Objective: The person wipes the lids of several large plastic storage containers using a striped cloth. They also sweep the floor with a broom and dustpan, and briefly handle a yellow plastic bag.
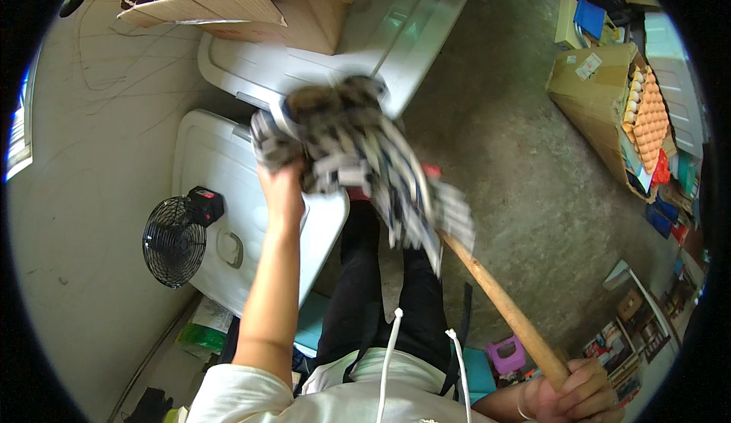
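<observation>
My right hand (pixel 582 391) is closed around the lower end of a wooden mop handle (pixel 502 303), at the bottom right. At the handle's far end a bundle of striped cloth strips, a mop head (pixel 371 149), is raised in front of me and blurred. My left hand (pixel 285 160) is at the left side of this bundle, gripping its cloth; the strips partly hide the fingers. Beneath and behind the mop head are the white plastic lids of storage boxes (pixel 228 137) and a bit of something red.
A small black fan (pixel 174 242) sits on the near lid by the wall. An open cardboard box (pixel 308 12) rests on the far lid. To the right, a cardboard box (pixel 594 80) holds egg trays (pixel 650 120). A purple plastic object (pixel 507 354) lies near my right arm.
</observation>
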Available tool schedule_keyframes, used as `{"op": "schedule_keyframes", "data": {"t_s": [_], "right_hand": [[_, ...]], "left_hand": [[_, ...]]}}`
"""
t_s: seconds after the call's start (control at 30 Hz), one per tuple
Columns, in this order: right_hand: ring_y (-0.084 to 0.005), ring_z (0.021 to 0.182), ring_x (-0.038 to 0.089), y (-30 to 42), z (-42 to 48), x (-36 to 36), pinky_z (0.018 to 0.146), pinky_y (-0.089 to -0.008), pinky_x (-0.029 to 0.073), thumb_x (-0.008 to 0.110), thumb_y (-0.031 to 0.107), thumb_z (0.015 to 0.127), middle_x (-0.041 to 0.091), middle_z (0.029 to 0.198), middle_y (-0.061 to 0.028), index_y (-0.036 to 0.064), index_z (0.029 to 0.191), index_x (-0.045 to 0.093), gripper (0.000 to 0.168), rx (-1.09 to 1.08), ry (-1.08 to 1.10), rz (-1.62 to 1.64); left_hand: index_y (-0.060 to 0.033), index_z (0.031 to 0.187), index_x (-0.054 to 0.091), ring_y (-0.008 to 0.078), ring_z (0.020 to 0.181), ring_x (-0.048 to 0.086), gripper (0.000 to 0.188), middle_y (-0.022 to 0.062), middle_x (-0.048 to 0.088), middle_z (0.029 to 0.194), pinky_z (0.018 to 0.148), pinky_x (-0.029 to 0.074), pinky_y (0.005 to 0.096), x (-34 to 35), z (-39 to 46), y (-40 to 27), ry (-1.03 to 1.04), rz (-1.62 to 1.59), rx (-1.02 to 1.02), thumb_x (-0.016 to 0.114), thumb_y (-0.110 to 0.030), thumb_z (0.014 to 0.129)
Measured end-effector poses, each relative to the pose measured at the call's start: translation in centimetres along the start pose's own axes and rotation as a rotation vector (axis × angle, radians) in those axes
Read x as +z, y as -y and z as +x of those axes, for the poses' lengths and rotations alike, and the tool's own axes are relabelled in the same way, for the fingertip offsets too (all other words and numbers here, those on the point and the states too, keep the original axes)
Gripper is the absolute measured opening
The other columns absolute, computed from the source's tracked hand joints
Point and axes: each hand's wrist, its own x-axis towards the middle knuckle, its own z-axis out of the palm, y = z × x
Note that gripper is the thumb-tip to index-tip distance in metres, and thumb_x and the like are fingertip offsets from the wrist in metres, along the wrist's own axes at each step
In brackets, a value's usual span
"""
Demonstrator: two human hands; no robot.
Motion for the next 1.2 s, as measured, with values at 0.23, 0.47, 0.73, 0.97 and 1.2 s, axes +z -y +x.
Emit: {"op": "schedule_keyframes", "data": {"t_s": [0.23,0.47,0.73,0.97,1.2], "right_hand": [[-0.0100,0.046,0.037,-0.2,-0.7,0.9,0.043,-0.0248,0.029,0.050,0.014,0.087,0.036,0.056,0.0025,0.011,0.088,0.043,0.008,-0.084,-0.032,-0.008],[-0.0100,0.046,0.036,-0.4,0.0,1.7,0.043,-0.0244,0.028,0.052,0.012,0.086,0.035,0.056,0.0023,0.010,0.087,0.042,0.011,-0.072,-0.005,0.016],[-0.0096,0.046,0.035,-0.4,1.0,1.5,0.042,-0.0242,0.027,0.053,0.010,0.084,0.034,0.056,0.0021,0.010,0.087,0.042,0.012,-0.069,-0.101,-0.003],[-0.0072,0.041,0.032,-1.1,1.2,-1.2,0.039,-0.0228,0.027,0.045,0.020,0.091,0.034,0.053,0.0018,0.009,0.084,0.042,0.014,-0.025,-0.125,0.014],[-0.0050,0.038,0.033,-2.0,0.1,-1.1,0.039,-0.0217,0.027,0.046,0.024,0.091,0.037,0.052,0.0025,0.010,0.080,0.040,0.020,-0.010,-0.070,0.177]], "left_hand": [[-0.0061,0.120,0.053,0.0349,0.128,0.028,0.066,0.0137,0.043,0.132,0.096,0.028,0.0617,9.0,12.8,5.4,0.108,1.407,0.040,0.066,-0.047,0.070],[0.0002,0.092,0.061,0.0303,0.105,0.046,0.051,0.0151,0.057,0.101,0.087,0.039,0.0460,14.6,6.5,4.7,0.531,1.474,0.336,0.075,-0.036,0.059],[-0.0128,0.101,0.056,0.0295,0.110,0.045,0.053,0.0047,0.052,0.116,0.091,0.034,0.0508,17.6,3.6,1.6,0.863,0.963,1.053,0.074,-0.026,0.052],[-0.0171,0.125,0.048,0.0308,0.129,0.028,0.064,0.0065,0.046,0.131,0.099,0.020,0.0616,28.9,20.7,-3.2,0.235,1.353,0.933,0.067,-0.042,0.069],[-0.0079,0.133,0.040,0.0335,0.131,0.024,0.065,0.0122,0.040,0.135,0.102,0.020,0.0591,28.5,29.3,3.4,0.590,1.761,0.384,0.060,-0.035,0.077]]}}
